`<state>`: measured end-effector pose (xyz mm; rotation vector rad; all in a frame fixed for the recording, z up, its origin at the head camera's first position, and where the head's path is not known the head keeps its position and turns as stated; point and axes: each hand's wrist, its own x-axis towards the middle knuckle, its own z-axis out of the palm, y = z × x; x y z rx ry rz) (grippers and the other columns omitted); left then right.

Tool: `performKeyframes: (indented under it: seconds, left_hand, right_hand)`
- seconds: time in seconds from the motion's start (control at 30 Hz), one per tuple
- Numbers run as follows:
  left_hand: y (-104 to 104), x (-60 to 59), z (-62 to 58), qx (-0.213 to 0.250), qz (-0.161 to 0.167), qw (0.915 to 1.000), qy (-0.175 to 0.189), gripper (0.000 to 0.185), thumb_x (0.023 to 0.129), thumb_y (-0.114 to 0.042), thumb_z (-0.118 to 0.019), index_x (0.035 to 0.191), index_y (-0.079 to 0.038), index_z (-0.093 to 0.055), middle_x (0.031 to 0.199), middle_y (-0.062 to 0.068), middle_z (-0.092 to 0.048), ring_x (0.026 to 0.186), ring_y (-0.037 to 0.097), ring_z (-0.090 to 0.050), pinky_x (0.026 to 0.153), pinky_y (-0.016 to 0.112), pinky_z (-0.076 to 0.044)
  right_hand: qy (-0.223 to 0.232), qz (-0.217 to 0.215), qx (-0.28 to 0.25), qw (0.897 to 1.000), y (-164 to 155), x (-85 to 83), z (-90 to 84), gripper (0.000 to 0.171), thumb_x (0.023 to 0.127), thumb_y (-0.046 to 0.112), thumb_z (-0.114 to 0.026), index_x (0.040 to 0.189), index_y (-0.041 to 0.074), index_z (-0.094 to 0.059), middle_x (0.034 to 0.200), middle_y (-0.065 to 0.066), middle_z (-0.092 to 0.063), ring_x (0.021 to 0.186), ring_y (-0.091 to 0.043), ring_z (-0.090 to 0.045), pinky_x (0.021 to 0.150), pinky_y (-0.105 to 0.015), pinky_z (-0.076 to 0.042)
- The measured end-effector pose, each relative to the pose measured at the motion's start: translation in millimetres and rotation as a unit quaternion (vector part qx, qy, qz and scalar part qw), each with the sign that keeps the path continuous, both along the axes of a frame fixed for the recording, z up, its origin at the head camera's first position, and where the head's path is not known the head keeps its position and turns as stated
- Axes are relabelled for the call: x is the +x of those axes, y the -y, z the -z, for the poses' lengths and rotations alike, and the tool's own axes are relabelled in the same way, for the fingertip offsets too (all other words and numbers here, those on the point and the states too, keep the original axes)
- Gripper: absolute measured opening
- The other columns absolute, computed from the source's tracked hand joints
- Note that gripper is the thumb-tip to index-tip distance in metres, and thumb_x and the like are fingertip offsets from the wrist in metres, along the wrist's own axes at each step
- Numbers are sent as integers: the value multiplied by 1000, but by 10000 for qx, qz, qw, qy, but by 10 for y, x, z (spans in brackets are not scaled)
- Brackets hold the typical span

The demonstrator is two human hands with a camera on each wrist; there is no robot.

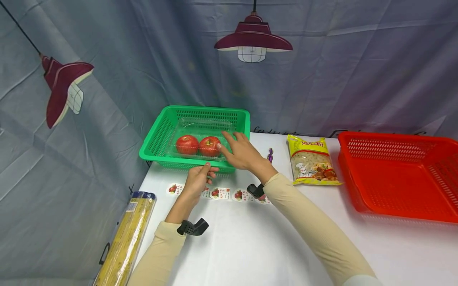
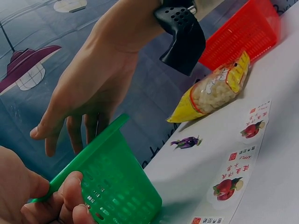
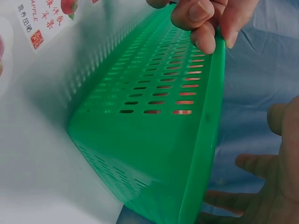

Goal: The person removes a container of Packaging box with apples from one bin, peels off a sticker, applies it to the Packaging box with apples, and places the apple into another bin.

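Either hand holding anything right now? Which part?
The left hand pinches the near rim of the green basket, thumb and fingers curled over the edge. The right hand reaches over the basket with fingers spread, holding nothing.

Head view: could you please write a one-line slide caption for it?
Left hand pinches the green basket rim while the open right hand reaches over two apples inside.

A green slotted basket [image 1: 159, 135] holds two red apples [image 1: 198, 145], a red basket [image 1: 393, 174] sits beside a yellow snack packet [image 1: 312, 160], and white stickers [image 1: 220, 193] printed with red apples lie on the white table [image 1: 250, 246].
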<state>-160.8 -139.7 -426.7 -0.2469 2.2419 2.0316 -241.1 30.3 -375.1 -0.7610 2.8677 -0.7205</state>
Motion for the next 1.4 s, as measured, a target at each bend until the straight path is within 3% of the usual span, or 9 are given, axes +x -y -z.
performKeyframes:
  seconds: [0.4, 0.63, 0.87, 1.4]
  left_hand:
    - [19, -6, 12, -7, 30, 10000, -7, 45, 106, -27, -41, 108, 8, -69, 78, 2, -57, 63, 15, -49, 61, 35, -37]
    - [31, -7, 9, 74, 25, 10000, 54, 44, 106, -27, -42, 108, 7, -69, 77, 1, -57, 63, 14, -49, 59, 35, -37]
    - [29, -6, -8, 51, 40, 9999, 97, 43, 106, -27, -43, 108, 6, -70, 77, 0, -57, 64, 15, -49, 57, 33, -36]
    - [20, -17, 1, 106, 25, 9998, 156, 45, 106, -31, -43, 110, 6, -69, 77, 0, -57, 63, 13, -49, 53, 28, -34]
  right_hand:
    - [255, 93, 57, 9996, 174, -82, 9, 64, 104, 50, -36, 158, 18, -22, 156, -24, -23, 144, -41, -18, 112, -56, -21]
    - [430, 253, 72, 9987, 300, -125, 23, 66, 104, 50, -37, 158, 19, -19, 156, -27, -19, 138, -50, -26, 109, -57, -27]
    - [550, 503, -330, 9967, 375, -136, 53, 66, 105, 44, -39, 159, 16, -13, 156, -29, -12, 126, -53, -42, 102, -57, -36]
    - [756, 1219, -1187, 9825, 415, -125, 91, 73, 103, 37, -48, 158, 15, -7, 153, -34, -5, 104, -56, -55, 88, -59, -46]
